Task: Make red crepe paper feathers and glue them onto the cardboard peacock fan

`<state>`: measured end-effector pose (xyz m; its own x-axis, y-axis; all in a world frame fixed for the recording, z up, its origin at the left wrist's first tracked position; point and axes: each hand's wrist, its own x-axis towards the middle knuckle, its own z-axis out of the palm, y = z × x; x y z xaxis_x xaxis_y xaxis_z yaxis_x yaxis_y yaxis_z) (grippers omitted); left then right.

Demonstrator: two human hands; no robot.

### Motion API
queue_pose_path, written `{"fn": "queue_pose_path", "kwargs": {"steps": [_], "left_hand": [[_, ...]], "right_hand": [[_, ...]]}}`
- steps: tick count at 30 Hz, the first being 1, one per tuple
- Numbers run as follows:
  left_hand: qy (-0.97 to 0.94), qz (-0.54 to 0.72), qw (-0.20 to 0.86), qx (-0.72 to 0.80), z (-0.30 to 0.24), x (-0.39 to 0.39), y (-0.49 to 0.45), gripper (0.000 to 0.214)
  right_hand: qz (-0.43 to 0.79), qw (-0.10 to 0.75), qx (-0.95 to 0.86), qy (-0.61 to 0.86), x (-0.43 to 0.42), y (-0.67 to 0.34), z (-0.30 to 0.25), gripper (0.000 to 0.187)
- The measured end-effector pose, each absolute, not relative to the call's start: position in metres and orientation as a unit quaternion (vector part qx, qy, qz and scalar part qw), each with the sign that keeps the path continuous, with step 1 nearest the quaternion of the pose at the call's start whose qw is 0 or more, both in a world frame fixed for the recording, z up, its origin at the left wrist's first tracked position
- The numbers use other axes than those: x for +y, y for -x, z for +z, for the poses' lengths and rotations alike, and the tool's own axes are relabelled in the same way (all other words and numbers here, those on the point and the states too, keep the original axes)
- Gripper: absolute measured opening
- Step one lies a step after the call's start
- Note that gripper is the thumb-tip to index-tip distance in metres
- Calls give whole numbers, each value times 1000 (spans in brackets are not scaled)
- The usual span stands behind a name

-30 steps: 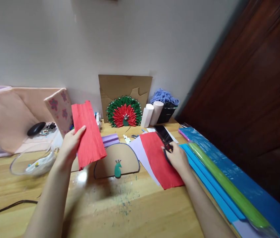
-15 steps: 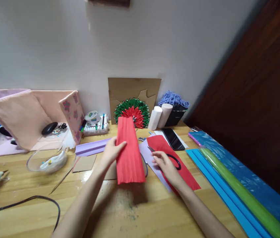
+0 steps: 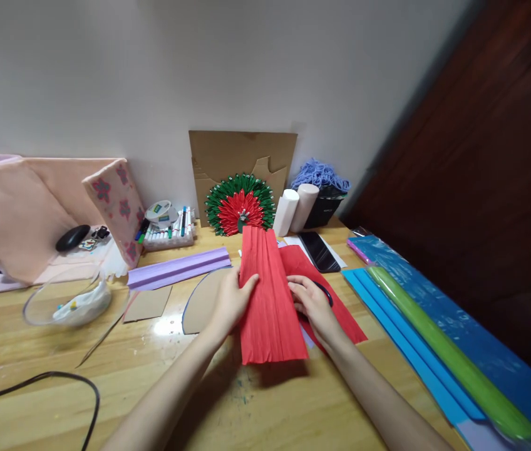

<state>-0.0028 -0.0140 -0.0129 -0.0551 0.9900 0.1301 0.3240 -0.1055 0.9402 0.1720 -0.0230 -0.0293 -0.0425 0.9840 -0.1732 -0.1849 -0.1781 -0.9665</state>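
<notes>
A folded strip of red crepe paper [image 3: 272, 307] stands tilted in front of me above the table. My left hand [image 3: 235, 300] grips its left edge, thumb on the front and fingers behind. At the right edge, my right hand [image 3: 312, 304] has curled fingers closed against the paper, with some fingertips hidden behind it. A black scissors handle [image 3: 326, 292] shows just behind my right hand; the blades are hidden. Beneath lies a flat red sheet [image 3: 347, 322]. A rounded cardboard piece [image 3: 202, 300] with a blue edge is partly covered by my left hand.
Behind stands a cardboard panel [image 3: 242, 150] with a green and red peacock [image 3: 242, 207]. Around it are a marker box [image 3: 169, 237], white rolls [image 3: 287, 213] and a phone [image 3: 319, 250]. At left are a plastic bowl [image 3: 35, 307] and black cord [image 3: 49, 374]; wrapped rolls [image 3: 434, 338] lie right.
The red crepe paper has moved right and slightly down in my left hand. My right hand has come from beside the scissors to the paper's right edge. The view has shifted slightly.
</notes>
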Motion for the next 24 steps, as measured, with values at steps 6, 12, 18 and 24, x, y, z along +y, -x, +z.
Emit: {"fn": "queue_pose_path", "kwargs": {"steps": [6, 12, 18, 24], "left_hand": [[-631, 406, 342, 566, -21, -23, -11, 19], [-628, 400, 321, 585, -19, -24, -10, 17], [-565, 442, 413, 561, -27, -21, -8, 20], [-493, 485, 441, 572, -35, -19, -11, 27]], "right_hand": [[631, 477, -429, 437, -25, -162, -38, 62], [621, 480, -424, 452, -18, -175, -40, 35], [552, 511, -423, 505, -16, -176, -43, 31], [576, 463, -476, 476, -19, -170, -46, 53]]}}
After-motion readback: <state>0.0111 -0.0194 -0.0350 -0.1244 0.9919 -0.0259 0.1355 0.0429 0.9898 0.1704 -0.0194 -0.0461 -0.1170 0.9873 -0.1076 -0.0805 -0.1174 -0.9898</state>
